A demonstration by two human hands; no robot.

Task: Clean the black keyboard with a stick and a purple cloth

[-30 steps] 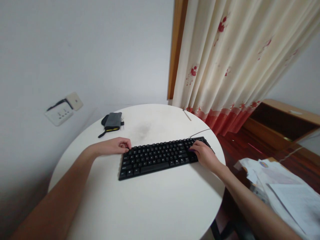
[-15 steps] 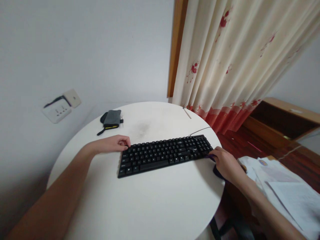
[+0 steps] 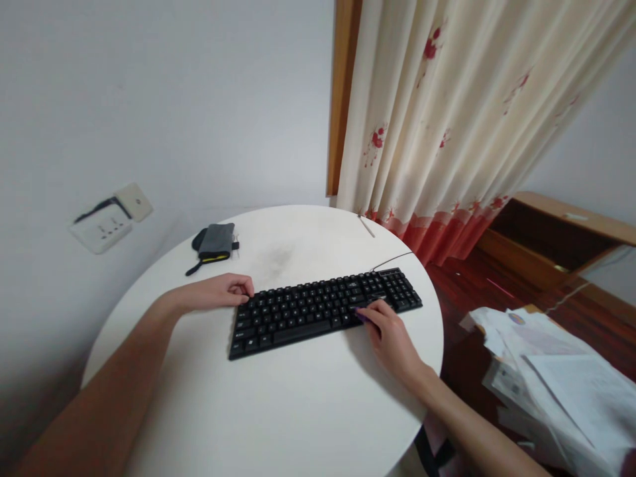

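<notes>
A black keyboard [image 3: 322, 306] lies across the middle of the round white table [image 3: 278, 404], and its cable runs off the far right corner. My left hand [image 3: 218, 291] has its fingers curled against the keyboard's far left corner, holding it. My right hand [image 3: 390, 334] rests at the keyboard's front edge, right of centre. Its fingers are pinched on a small purple thing [image 3: 361, 317] whose tip touches the keys. Most of that purple thing is hidden by my fingers.
A grey pouch with a yellow edge and black strap [image 3: 214, 241] lies at the table's far left. A thin stick [image 3: 368, 226] lies near the far rim by the curtain [image 3: 447, 119]. Loose papers [image 3: 551, 371] are piled at the right, off the table. A wall socket [image 3: 102, 228] is at the left.
My right hand left the keyboard's right end, went to the table's right edge, and came back to the front of the keyboard with a purple thing in its fingers. My left hand stayed put.
</notes>
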